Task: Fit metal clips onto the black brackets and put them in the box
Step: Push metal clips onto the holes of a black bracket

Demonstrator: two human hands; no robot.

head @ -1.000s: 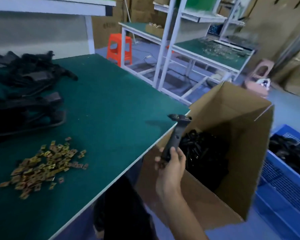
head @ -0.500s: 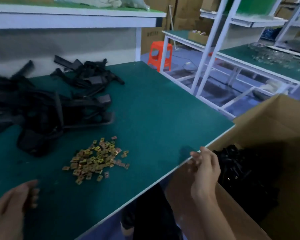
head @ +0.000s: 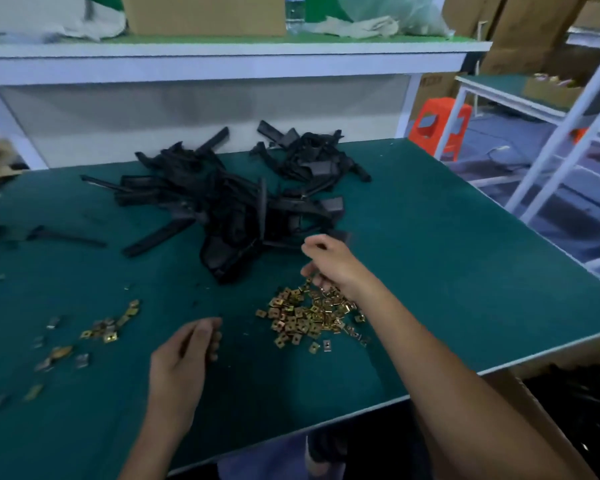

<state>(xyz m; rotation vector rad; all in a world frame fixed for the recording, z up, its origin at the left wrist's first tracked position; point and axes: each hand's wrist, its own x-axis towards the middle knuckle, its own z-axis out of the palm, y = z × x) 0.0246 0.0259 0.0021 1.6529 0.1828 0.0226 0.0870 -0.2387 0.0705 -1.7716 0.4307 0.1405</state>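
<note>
A heap of black brackets (head: 229, 209) lies at the middle of the green table (head: 447, 258), with a smaller heap (head: 312, 157) behind it. In front of the heap is a pile of gold metal clips (head: 302, 317). My right hand (head: 329, 265) hovers over the far edge of that pile, fingers apart and curved down, fingertips at the clips. My left hand (head: 184, 358) rests low over the table left of the pile, fingers curled in, nothing visible in it. The cardboard box (head: 520, 393) shows at the bottom right, below the table edge, with black brackets (head: 586, 403) inside.
More clips (head: 108, 330) lie scattered at the left front, and single brackets (head: 66, 237) at the left. A white shelf (head: 222, 60) with a carton runs above the table's back. An orange stool (head: 440, 123) and white racks (head: 568, 133) stand to the right.
My right hand let go of the bracket at the box and moved left across the table to the clip pile. My left hand came into view. The view swung left from the box.
</note>
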